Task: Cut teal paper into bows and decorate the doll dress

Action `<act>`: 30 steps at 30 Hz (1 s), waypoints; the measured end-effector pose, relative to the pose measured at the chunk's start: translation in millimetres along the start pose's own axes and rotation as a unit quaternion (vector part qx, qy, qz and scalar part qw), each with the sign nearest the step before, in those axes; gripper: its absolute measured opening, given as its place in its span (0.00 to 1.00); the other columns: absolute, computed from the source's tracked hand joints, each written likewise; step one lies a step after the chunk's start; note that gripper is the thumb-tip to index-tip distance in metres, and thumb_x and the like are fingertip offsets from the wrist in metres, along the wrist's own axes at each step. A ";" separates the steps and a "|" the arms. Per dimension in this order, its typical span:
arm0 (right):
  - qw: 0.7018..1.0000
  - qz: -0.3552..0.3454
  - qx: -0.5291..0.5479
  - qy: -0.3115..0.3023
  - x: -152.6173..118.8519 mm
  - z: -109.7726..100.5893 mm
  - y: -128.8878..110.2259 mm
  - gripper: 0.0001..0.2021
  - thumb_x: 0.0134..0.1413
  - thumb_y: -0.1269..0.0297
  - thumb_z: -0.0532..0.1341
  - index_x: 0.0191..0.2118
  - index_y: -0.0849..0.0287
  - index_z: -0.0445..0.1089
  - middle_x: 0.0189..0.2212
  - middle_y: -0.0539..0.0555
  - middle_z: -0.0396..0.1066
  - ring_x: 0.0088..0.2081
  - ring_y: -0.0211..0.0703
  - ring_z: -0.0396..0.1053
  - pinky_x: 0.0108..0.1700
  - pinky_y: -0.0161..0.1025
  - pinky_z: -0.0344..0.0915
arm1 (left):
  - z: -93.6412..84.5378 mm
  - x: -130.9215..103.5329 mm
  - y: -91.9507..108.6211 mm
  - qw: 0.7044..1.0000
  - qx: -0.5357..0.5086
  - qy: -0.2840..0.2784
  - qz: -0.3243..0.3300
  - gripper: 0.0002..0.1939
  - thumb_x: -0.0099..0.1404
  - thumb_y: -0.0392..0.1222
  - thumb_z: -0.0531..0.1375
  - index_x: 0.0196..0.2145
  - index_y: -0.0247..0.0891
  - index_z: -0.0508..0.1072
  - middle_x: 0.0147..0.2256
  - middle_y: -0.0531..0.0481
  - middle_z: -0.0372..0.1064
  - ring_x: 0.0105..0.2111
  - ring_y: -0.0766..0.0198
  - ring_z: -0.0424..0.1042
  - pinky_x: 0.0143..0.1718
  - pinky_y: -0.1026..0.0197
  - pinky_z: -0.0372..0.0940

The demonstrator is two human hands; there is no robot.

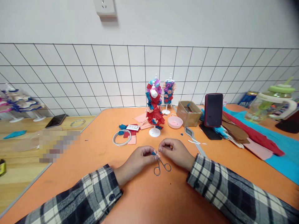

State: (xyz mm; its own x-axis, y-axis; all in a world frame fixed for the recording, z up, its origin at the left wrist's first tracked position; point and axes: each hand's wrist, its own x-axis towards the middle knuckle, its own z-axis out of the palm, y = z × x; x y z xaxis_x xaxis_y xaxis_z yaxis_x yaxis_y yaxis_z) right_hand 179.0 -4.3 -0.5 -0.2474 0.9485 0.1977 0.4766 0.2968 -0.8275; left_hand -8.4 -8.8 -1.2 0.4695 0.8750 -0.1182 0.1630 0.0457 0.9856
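Observation:
At the middle of the orange table, my left hand (143,157) pinches a small pink and blue crepe paper piece (153,153) between thumb and fingertips. Close beside it, my right hand (177,153) has its thumb and fingers pressed together; whatever they hold, if anything, is too small to make out. Small metal scissors (161,168) lie below the fingertips, handles towards me and blades partly hidden by the paper and fingers. Just beyond my hands stands a miniature dress form (155,115) on a white base, dressed in red, blue and purple crepe paper.
A roll of white tape (114,138) and paper scraps (132,140) lie to the left. Behind are a second dress form (168,93), a pink bowl (175,122) and a cardboard box (187,116). Rightward stand a phone (213,110) and a clear jug (263,107) near crepe sheets (254,132).

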 end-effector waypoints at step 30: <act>0.984 -0.123 -0.130 0.004 -4.3 -2.9 -1.4 0.04 0.58 0.68 0.58 0.32 0.59 0.68 0.29 0.51 0.69 0.33 0.39 0.64 0.34 0.36 0.57 | -0.9 4.4 -3.6 0.999 -0.018 0.026 0.015 0.14 0.54 0.47 0.66 0.31 0.33 0.73 0.28 0.52 0.67 0.30 0.65 0.63 0.33 0.63 0.56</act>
State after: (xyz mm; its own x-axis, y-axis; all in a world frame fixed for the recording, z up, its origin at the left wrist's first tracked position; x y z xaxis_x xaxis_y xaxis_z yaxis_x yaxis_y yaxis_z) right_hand 181.8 -8.5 1.3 -0.3761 0.8454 0.3793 0.6029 0.5341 -0.5926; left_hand -7.7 -4.6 -5.2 0.4282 0.8998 -0.0836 0.1175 0.0363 0.9924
